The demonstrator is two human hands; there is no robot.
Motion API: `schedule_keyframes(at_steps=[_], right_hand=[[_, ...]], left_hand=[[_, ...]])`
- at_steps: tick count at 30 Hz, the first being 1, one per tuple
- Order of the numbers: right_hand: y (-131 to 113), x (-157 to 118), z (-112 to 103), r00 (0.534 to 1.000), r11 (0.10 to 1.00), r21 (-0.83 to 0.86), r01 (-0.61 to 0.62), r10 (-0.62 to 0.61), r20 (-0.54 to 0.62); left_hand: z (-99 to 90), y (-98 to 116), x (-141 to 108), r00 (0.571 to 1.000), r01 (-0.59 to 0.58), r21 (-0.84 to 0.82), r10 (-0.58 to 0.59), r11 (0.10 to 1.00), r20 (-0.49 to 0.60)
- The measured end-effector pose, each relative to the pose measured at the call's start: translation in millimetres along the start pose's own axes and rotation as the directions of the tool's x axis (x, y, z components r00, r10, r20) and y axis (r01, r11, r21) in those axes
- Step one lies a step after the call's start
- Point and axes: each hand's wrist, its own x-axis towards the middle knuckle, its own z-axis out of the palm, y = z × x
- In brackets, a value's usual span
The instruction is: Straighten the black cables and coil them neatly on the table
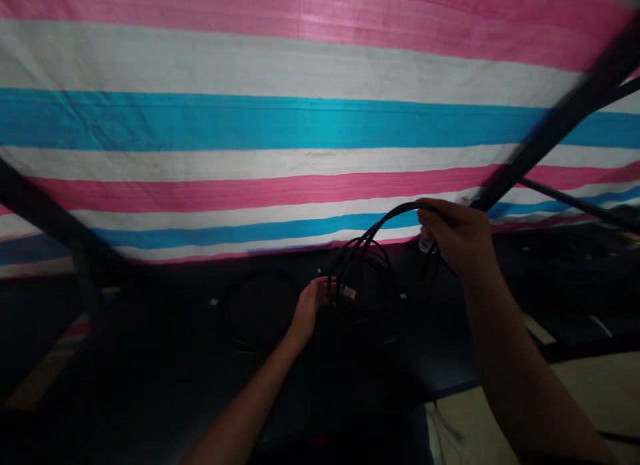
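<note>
My left hand (pixel 311 302) and right hand (pixel 460 237) grip the black cable (pixel 395 212), extending diagonally up to the right. Condition: slim, looped (pale label (pixel 349 292) near left hand).

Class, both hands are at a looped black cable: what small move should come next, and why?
Perhaps ease the right hand toward the left hand, gathering the black cable: the right grips its raised arc, the left holds the loops' left side, and the loops look uneven.
</note>
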Motion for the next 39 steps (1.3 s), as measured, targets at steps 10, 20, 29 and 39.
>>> schedule_keyframes(at_steps=[10, 20, 29, 39], right_hand=[[-22, -6, 41, 0.970, 0.995, -0.036, -0.091, 0.097, 0.221], [13, -46, 92, 0.626, 0.883, 0.070, -0.464, 0.270, 0.731], [-9, -56, 90, 0.437, 0.649, 0.253, -0.718, 0.137, 0.889], [-20, -36, 106, 0.489, 0.764, 0.393, -0.512, -0.117, 0.864]], left_hand=[[-5.1, 47, -1, 0.944, 0.284, -0.489, -0.153, 0.825, 0.291], [-78.0, 100, -3, 0.920, 0.391, -0.486, -0.346, 0.782, 0.183], [-75.2, 126, -50, 0.841, 0.484, -0.340, -0.322, 0.806, 0.435], [-78.2, 151, -33, 0.732, 0.455, -0.154, -0.270, 0.877, 0.626]])
